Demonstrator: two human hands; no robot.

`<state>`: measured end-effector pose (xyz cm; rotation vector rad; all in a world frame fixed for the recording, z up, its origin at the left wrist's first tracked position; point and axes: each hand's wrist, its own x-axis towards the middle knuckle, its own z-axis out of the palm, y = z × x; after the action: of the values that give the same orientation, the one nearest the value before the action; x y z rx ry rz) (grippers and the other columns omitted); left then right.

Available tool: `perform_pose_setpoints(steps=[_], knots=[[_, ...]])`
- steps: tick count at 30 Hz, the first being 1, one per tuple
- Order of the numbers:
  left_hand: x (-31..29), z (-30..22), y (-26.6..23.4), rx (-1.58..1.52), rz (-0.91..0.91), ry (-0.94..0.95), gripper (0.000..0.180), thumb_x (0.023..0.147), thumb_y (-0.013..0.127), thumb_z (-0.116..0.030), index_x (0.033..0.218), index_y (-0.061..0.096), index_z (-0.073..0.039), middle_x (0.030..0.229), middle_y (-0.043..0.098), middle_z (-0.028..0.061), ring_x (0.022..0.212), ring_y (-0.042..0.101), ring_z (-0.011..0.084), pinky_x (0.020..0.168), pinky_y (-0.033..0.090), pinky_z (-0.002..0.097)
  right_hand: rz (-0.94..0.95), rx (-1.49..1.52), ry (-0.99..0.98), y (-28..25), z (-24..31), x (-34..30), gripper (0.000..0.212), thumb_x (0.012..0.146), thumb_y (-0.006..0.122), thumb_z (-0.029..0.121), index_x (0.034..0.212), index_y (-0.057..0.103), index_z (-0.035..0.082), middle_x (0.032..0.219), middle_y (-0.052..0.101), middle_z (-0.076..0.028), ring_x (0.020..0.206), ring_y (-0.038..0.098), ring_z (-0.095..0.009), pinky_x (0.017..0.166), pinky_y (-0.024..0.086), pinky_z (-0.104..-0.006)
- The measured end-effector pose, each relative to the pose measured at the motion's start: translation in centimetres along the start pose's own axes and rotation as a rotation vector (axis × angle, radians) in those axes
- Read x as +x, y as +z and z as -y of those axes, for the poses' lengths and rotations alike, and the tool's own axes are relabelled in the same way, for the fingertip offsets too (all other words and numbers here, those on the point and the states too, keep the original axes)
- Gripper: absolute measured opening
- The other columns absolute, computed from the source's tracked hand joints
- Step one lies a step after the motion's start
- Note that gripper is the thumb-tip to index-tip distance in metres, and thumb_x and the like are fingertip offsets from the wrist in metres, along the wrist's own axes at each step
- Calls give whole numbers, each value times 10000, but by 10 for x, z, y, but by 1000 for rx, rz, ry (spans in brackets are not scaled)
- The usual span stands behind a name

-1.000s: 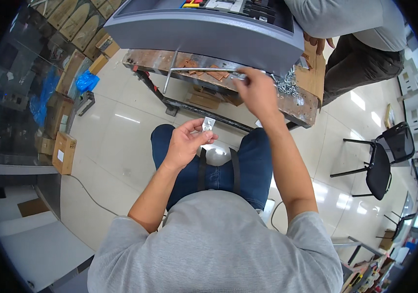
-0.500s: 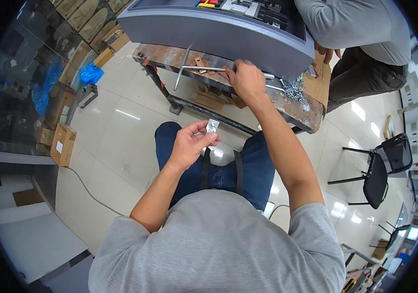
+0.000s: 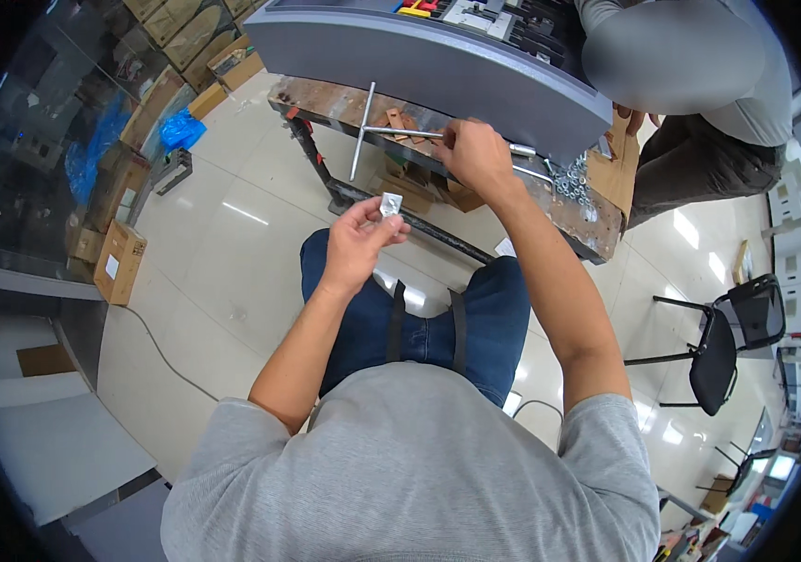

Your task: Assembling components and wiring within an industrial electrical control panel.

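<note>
Pinching a small silvery metal piece (image 3: pixel 390 204) in my left hand (image 3: pixel 360 239), above my lap, short of the bench.
My right hand (image 3: pixel 477 155) is closed around the shaft of a long steel T-handled wrench (image 3: pixel 368 131) lying across the worn wooden workbench (image 3: pixel 597 232), just under the grey machine housing (image 3: pixel 419 61); a pile of loose steel washers (image 3: pixel 571 178) sits beside that hand.

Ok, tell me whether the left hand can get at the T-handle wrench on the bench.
Probably yes: the left hand pinches a small metal piece just below the T-handle wrench, nothing between them, though its fingers are occupied.
</note>
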<state>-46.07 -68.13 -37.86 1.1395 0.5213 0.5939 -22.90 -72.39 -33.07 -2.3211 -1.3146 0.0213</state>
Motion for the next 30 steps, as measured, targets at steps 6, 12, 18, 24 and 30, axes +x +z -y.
perform_pose_setpoints(steps=[6, 12, 18, 24, 30], knots=[[0, -9, -10, -11, -25, -22, 368, 927, 665, -56, 1251, 549, 75, 1018, 647, 95, 903, 692, 211, 778, 587, 315, 61, 140, 98, 16, 38, 48, 287, 822, 696, 289, 932, 748, 29, 955, 711, -222, 898, 690, -384, 812, 555, -449], [-7, 2, -14, -41, -10, -83, 391, 938, 646, -51, 1288, 523, 70, 1055, 652, 116, 934, 689, 229, 807, 584, 335, 100, 54, 150, 41, 50, 70, 369, 846, 679, 355, 892, 748, -5, 963, 704, -255, 929, 686, -407, 840, 554, -464], [33, 18, -17, -62, -49, 26, 379, 951, 633, -53, 1290, 515, 70, 1077, 645, 126, 953, 683, 212, 836, 576, 316, -212, 212, 180, 64, 47, 61, 282, 904, 636, 241, 993, 625, -26, 897, 697, -242, 862, 688, -412, 772, 548, -486], [43, -10, 7, -77, 6, 17, 393, 940, 655, -65, 1274, 516, 88, 1056, 657, 123, 931, 685, 203, 826, 578, 307, -429, 471, -171, 59, 24, 52, 194, 885, 715, 206, 1016, 693, 65, 923, 722, -132, 807, 711, -289, 726, 555, -367], [24, -30, 6, -94, 28, -79, 403, 899, 704, -62, 1225, 545, 114, 972, 677, 119, 832, 690, 175, 736, 582, 280, -108, 868, -20, 1, 26, -5, 267, 941, 656, 142, 1176, 664, 15, 938, 727, -55, 687, 608, -74, 627, 489, -227]])
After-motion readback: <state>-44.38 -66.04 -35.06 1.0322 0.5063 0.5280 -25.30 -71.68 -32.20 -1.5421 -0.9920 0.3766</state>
